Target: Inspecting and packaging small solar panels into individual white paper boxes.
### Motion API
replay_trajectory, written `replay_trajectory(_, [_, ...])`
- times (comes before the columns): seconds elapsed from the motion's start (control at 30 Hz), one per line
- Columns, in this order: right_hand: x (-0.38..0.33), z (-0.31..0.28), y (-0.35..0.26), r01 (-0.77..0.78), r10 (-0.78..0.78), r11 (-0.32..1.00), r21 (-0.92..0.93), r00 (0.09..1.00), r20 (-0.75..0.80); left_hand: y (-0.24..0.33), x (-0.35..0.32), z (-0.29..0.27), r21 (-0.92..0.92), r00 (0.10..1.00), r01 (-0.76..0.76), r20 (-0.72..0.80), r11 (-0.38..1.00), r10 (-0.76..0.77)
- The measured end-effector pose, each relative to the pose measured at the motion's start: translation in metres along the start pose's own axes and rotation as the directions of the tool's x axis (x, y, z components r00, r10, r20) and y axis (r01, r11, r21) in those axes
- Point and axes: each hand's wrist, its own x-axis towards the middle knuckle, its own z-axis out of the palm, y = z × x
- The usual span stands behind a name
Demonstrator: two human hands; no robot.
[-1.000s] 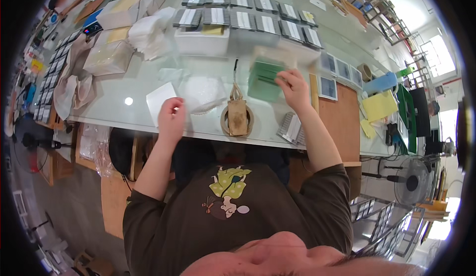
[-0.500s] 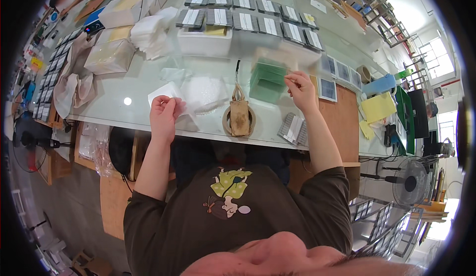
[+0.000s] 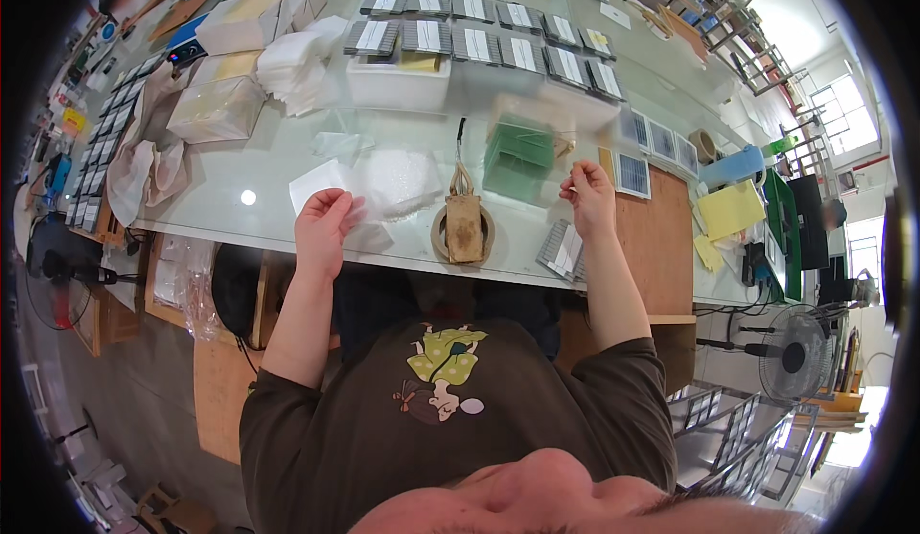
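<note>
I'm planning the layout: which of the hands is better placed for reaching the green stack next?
Probably the right hand: it is right of the green stack, while the left hand is farther off, near the white sheet.

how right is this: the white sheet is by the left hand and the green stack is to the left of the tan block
Almost: the head view shows the green stack to the right of the tan block, not the left. The white sheet is indeed by the left hand.
</note>
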Motion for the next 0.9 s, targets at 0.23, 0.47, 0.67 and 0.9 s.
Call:
replay_trajectory(0.23, [0.004, -0.006, -0.001, -0.029, 0.011, 0.949, 0.313, 0.998, 0.060, -0.001, -0.005, 0.000, -0.016, 1.000, 0.017, 0.007, 1.000, -0.017])
replay_trajectory(0.47, [-0.058, 0.045, -0.021, -0.134, 0.125, 0.990, 0.033, 0.975, 0.182, 0.004, -0.012, 0.001, 0.012, 1.000, -0.024, 0.020, 1.000, 0.024])
replay_trajectory(0.67, [-0.105, 0.077, 0.026, -0.331, 0.376, 0.913, -0.237, 0.909, 0.180, 0.000, -0.015, 0.016, 0.116, 0.997, -0.015, 0.078, 0.993, 0.006])
replay_trajectory(0.9, [-0.116, 0.081, 0.019, 0.292, -0.049, 0.510, -0.809, 0.949, 0.312, -0.002, -0.028, 0.063, 0.229, 0.956, -0.020, 0.288, 0.973, -0.048])
